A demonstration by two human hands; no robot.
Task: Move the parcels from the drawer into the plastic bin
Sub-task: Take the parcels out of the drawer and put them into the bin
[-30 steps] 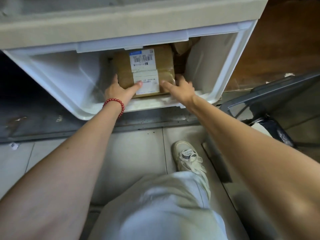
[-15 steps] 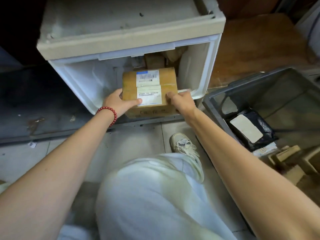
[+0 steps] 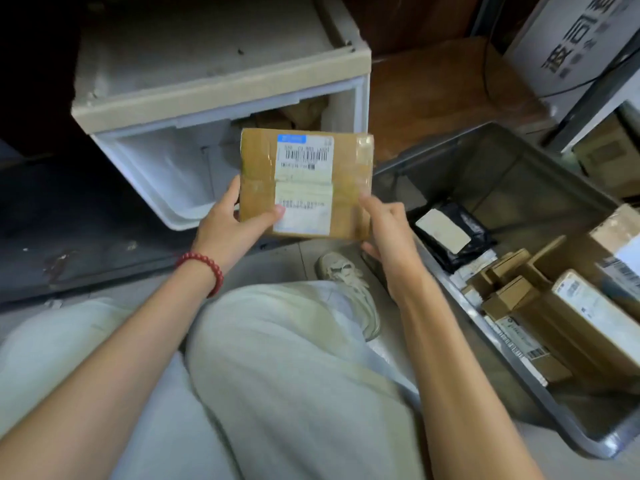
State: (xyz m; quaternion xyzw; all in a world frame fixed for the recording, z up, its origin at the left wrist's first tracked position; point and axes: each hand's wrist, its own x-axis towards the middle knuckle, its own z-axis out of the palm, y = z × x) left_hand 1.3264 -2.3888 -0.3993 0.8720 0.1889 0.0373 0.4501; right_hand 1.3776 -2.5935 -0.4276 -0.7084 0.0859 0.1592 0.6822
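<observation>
Items in view: two hands, one held parcel, one drawer, one plastic bin.

1. Held parcel point(image 3: 256, 157): one brown cardboard box, taped, carrying two white labels on its upper face. The upper label point(image 3: 304, 155) has a blue strip and a barcode. The lower label point(image 3: 303, 209) has blurred print. The parcel is clear of the drawer, in the air in front of the drawer opening and just left of the bin.
2. Left hand point(image 3: 228, 230): grips the lower left corner of the parcel, thumb pressed on the top face beside the lower label, fingers behind the box. One red bead bracelet point(image 3: 204, 271) is on the wrist.
3. Right hand point(image 3: 388, 233): holds the lower right corner, fingers curled against the edge.
4. Drawer point(image 3: 156, 157): white, pulled open. At least two brown shapes lie at its back; they are too blurred to identify.
5. Plastic bin point(image 3: 502, 174): grey, on the floor to the right. It contains one black poly bag point(image 3: 481, 233) with one pale label, and several overlapping cardboard parcels point(image 3: 581, 320); their exact count cannot be determined.
</observation>
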